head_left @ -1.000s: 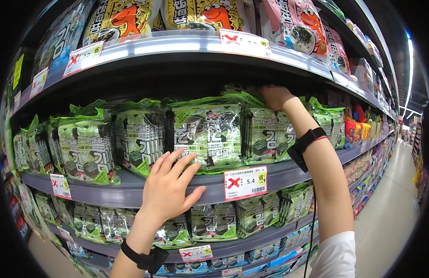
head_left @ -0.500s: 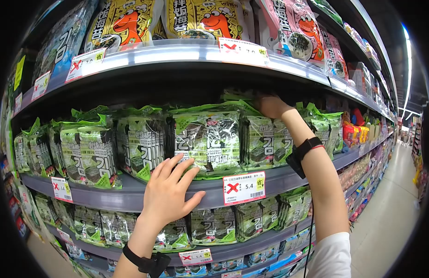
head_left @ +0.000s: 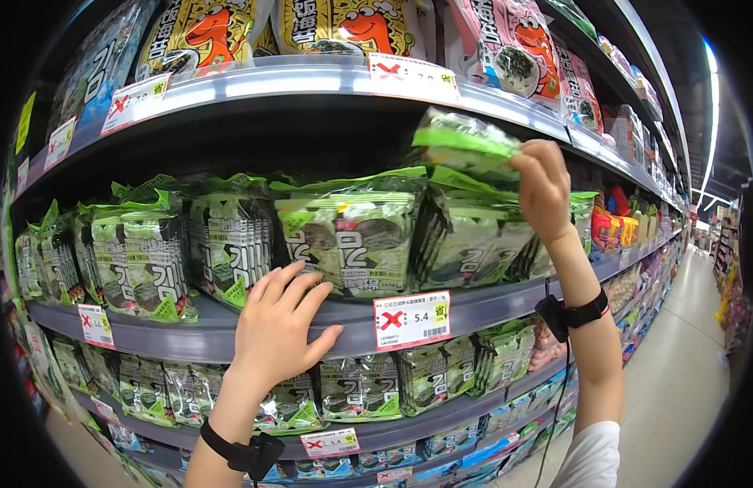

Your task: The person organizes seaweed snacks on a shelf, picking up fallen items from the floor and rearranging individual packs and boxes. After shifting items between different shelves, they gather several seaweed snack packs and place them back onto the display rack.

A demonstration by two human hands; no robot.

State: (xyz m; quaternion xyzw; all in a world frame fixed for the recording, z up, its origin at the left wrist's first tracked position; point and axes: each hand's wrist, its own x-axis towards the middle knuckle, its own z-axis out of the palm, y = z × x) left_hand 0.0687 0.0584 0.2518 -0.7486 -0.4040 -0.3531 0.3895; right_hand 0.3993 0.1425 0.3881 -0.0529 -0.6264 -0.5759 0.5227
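My right hand (head_left: 544, 183) grips a green seaweed snack pack (head_left: 466, 145) by its right end. The pack is tilted and slightly blurred, in front of the upper shelf's edge and above the row of packs. My left hand (head_left: 280, 321), fingers spread, is at the front of the middle shelf (head_left: 336, 332). Its fingertips touch or nearly touch the lower part of an upside-down seaweed pack (head_left: 356, 236). Right of that pack stands another seaweed pack (head_left: 474, 244), beneath the held one. Both wrists wear black bands.
Above, the upper shelf (head_left: 254, 85) carries yellow bags (head_left: 205, 37) and a pink bag (head_left: 515, 49). A price tag (head_left: 412, 320) hangs on the middle shelf edge. Below are more green packs (head_left: 360, 386). An aisle floor (head_left: 677, 342) runs along the right.
My right hand has come out from the back of the shelf, bringing the seaweed pack forward and up. My left hand stays near the shelf edge; the view has shifted slightly.
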